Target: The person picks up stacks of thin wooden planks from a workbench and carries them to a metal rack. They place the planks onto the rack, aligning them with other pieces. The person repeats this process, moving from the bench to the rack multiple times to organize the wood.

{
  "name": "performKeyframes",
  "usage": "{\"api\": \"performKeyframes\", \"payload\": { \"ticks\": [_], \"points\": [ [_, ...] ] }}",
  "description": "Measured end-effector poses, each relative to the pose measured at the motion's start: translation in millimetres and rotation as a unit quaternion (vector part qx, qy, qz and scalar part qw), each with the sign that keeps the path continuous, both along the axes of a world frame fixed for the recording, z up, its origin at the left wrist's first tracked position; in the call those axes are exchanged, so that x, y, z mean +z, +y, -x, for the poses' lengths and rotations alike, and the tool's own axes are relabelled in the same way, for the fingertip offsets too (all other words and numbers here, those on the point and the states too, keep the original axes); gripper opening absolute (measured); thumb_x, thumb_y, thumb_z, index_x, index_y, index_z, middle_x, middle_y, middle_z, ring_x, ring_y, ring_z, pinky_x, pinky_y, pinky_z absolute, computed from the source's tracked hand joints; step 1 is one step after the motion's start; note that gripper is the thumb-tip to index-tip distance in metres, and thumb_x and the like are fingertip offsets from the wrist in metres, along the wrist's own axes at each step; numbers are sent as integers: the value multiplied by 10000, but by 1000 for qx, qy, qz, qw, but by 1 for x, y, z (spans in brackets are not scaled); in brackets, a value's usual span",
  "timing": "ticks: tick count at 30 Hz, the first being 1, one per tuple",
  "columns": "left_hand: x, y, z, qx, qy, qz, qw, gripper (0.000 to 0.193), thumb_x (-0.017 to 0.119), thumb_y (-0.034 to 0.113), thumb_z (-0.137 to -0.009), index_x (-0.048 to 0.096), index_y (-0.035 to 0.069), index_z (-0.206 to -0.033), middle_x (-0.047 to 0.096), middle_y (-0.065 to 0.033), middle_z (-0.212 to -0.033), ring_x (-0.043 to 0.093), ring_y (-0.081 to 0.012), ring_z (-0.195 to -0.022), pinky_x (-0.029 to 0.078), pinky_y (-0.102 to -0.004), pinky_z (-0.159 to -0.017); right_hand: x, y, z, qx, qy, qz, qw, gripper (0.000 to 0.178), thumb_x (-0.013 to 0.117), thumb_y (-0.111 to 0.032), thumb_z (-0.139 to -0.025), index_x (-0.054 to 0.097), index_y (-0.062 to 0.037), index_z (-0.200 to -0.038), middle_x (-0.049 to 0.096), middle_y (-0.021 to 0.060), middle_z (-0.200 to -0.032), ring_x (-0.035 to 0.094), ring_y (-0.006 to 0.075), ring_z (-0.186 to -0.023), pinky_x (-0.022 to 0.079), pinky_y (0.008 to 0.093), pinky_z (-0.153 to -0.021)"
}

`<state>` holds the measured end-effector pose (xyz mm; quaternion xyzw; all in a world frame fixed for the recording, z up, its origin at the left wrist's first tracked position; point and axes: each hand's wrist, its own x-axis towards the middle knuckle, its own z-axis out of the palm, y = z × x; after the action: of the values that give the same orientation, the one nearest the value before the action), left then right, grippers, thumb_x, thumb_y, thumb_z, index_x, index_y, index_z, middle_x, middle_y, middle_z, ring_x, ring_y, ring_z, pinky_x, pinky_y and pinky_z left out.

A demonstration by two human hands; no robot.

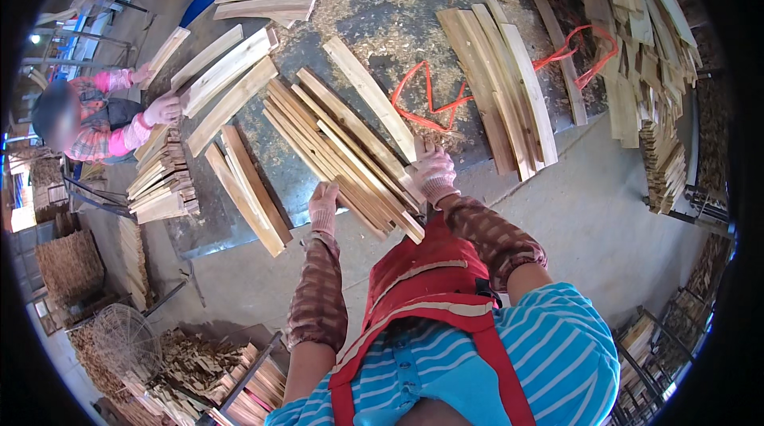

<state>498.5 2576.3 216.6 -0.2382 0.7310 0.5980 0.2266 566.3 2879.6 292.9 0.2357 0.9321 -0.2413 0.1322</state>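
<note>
A row of narrow wooden slats point(334, 157), several standing on edge side by side, lies on the dark worktable point(374, 8) and juts past its near edge. My left hand point(323, 207), in a pale pink glove, is closed on the left side of this row near its close end. On the other side, my right hand point(434, 173), gloved too, is closed at the slats' near right end; its fingertips are partly hidden. A single pale slat point(370, 96) runs from beside my right hand toward the far side.
Red strapping point(430, 108) lies among sawdust, left of a group of wide slats point(501, 84). Tall stacks of slats point(637, 20) stand at the right. Two loose slats point(247, 187) overhang the table's left front. Across the left side, a co-worker point(95, 116) in pink gloves handles slats.
</note>
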Motion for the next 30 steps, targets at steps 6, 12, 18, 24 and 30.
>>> {"api": "performKeyframes", "payload": {
  "ticks": [6,12,18,24,30],
  "points": [
    [-17,8,-5,32,-35,-80,996,442,688,164,-915,517,10,-1292,635,-115,-1159,671,-223,-967,581,-379,-786,-14,6,10,-68,-42,57,995,460,628,-260,-842,538,-153,-1280,616,171,-1231,627,401,-1085,525,520,-885],
    [-6,20,-10,13,-13,-7,1000,854,785,213,-858,310,-92,-1499,504,-181,-1458,537,-235,-1267,452,-343,-1034,1,-9,24,-137,-78,84,984,317,560,-305,-873,616,-139,-1137,649,180,-1191,626,363,-1139,519,477,-946],
    [31,27,-11,18,-60,-55,997,813,732,232,-903,279,74,-1559,538,-112,-1403,573,-231,-1213,516,-394,-948,-9,32,29,28,-12,300,953,438,724,-386,-798,700,-43,-1070,713,129,-936,679,295,-914,522,383,-849],
    [52,49,-18,57,115,30,991,630,711,148,-905,442,39,-1464,613,-176,-1293,660,-253,-1012,566,-415,-883,-4,14,5,-101,-28,630,769,400,706,-367,-903,697,-76,-1177,533,-70,-720,476,53,-611,395,235,-545],
    [114,116,-27,8,-117,-294,949,443,641,62,-894,532,-26,-1314,678,-174,-1090,690,-285,-922,612,-425,-809,19,-23,-4,-128,-58,659,739,350,676,-337,-950,661,-57,-1159,689,9,-863,658,153,-737,530,287,-637]
  ]
}}
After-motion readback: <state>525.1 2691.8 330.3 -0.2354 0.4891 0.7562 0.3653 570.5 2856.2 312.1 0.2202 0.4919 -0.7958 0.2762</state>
